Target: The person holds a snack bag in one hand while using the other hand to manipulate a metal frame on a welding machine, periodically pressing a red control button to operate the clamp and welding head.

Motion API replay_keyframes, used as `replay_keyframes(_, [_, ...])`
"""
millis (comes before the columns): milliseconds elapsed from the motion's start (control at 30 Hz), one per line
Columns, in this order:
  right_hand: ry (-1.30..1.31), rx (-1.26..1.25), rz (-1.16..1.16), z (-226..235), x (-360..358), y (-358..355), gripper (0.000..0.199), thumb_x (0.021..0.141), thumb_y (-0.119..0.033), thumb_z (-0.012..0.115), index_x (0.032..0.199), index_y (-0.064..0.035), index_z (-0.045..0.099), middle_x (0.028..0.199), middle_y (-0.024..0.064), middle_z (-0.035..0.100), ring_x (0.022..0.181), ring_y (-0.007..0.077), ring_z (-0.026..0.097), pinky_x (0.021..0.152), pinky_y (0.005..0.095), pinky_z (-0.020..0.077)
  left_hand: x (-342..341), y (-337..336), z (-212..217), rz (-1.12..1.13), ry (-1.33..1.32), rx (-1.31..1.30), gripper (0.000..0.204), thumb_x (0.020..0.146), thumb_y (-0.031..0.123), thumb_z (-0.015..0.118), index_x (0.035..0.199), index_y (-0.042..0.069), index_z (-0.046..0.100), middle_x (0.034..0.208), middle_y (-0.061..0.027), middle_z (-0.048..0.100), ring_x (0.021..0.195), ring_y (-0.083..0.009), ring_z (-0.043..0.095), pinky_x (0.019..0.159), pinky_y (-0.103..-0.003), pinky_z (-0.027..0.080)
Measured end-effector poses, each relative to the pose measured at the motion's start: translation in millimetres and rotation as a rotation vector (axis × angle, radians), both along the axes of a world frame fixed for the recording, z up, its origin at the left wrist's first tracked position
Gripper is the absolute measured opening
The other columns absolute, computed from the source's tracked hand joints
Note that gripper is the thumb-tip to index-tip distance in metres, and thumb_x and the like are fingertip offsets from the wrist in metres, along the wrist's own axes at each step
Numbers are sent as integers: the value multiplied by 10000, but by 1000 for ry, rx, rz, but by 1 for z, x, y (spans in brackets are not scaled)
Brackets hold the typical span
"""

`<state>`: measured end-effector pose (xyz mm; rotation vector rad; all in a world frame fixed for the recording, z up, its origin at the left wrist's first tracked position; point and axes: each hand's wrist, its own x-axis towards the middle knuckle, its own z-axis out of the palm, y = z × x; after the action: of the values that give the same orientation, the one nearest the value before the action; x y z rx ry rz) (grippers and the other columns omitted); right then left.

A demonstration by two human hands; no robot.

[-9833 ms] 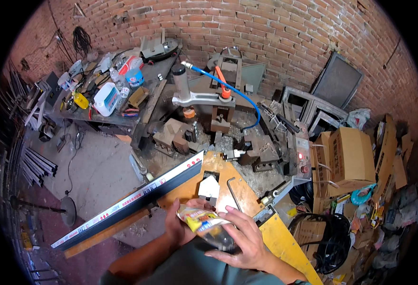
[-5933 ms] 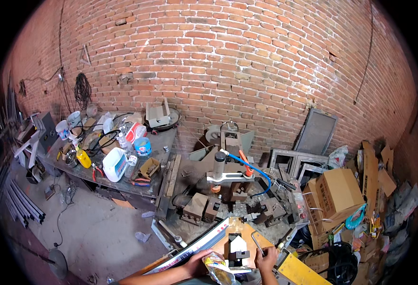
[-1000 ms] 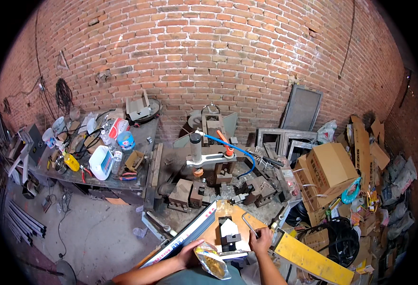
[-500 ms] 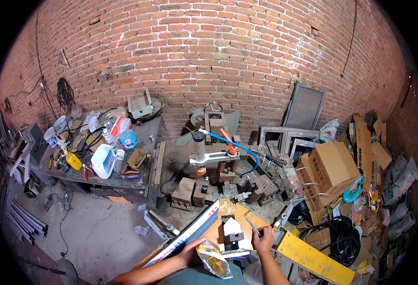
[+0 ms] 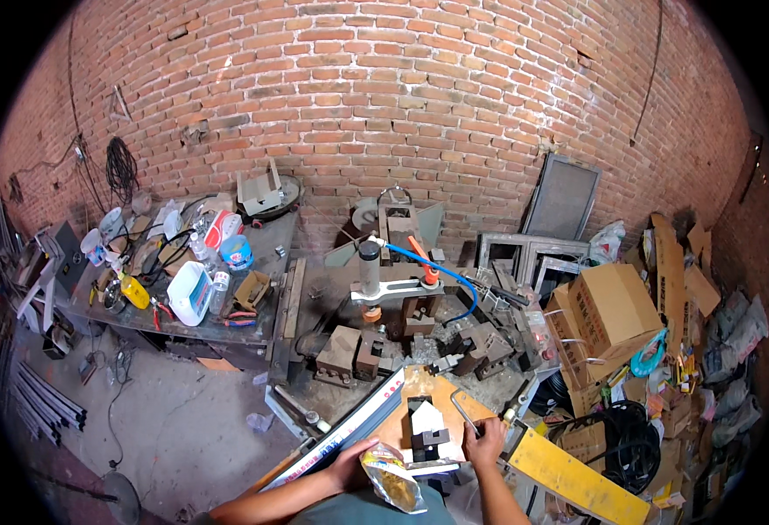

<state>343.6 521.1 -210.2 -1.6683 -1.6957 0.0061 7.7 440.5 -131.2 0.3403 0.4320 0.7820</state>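
Note:
Low in the middle, my left hand (image 5: 347, 466) is closed round the edge of a clear plastic bag (image 5: 392, 483) with yellowish contents and yellow printing. The bag hangs over my lap, and what fills it is too small to make out. My right hand (image 5: 486, 441) grips a thin bent metal rod (image 5: 461, 405), L-shaped like a hex key, its free end pointing up and left. Between the hands, a dark metal block (image 5: 435, 437) lies over a white piece (image 5: 426, 420) on a brown board (image 5: 437, 387).
Beside the board's left edge runs a blue and white strip (image 5: 341, 444); to the right slopes a yellow metal plate (image 5: 568, 477). Ahead stands a machine with a grey cylinder (image 5: 370, 269) and blue hose (image 5: 454, 278). A cluttered bench (image 5: 122, 319) stands left, cardboard boxes (image 5: 616, 302) right.
The view has shifted very slightly. My hands, the bag and the bent rod keep practically the same places.

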Motion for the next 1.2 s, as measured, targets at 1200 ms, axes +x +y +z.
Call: replay_keyframes(1200, [-22, 11, -3, -1, 1, 2, 276, 765, -215, 867, 811, -92, 625, 864, 108, 587, 862, 342, 569, 797, 464, 437, -1, 1, -6, 14, 35, -28, 634, 1055, 471, 376, 1230, -84, 629, 1203, -274, 662, 1182, -456, 639, 1088, -537, 476])
